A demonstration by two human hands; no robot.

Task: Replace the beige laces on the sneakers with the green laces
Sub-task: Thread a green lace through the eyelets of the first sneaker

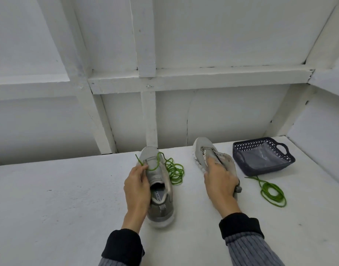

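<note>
Two grey sneakers stand on the white table. The left sneaker (159, 181) points away from me, with a green lace (172, 169) threaded through its front eyelets and the rest coiled on the table to its right. My left hand (136, 187) pinches one end of that lace beside the shoe's left side. The right sneaker (207, 152) is tilted onto its side, and my right hand (220, 181) grips it around the collar. A second green lace (272, 192) lies coiled on the table right of that shoe. No beige lace shows.
A dark blue plastic basket (287, 160) with a clear bag inside sits at the back right of the table. White framed wall panels rise behind the table's far edge (68, 159).
</note>
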